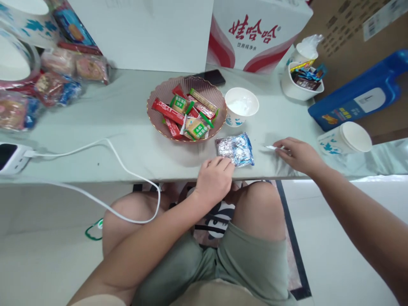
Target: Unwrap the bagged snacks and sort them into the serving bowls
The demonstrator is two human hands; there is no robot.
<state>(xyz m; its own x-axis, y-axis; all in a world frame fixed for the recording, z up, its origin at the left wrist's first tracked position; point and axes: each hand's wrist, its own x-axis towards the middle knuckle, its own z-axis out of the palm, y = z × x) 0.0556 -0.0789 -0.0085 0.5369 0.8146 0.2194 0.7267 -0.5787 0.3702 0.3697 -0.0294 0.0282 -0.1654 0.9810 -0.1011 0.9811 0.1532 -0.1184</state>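
Right now, it's all about the silver-and-blue packet (236,148), lying flat near the front edge of the table (124,108), between the two hands. The left hand (215,178) is at its near edge, fingers curled, knuckles up; the fingertips are hidden, so whether they actually grip it I can't tell. Over on the other side, the right hand (297,154) pinches a small white strip (270,147) between thumb and fingers, well clear of the packet. Just behind the packet sits a white paper bowl (235,121) with blue print, and to its left a ribbed pinkish bowl (159,91) loaded with red and green wrapped snacks (172,111). A dark phone (215,77) lies behind those two. Out to the right, a blue bottle (347,100) stands between a white tub (296,90) of sachets and a paper cup (339,142). Far left, a white cable (83,146) runs from a white device (15,163).
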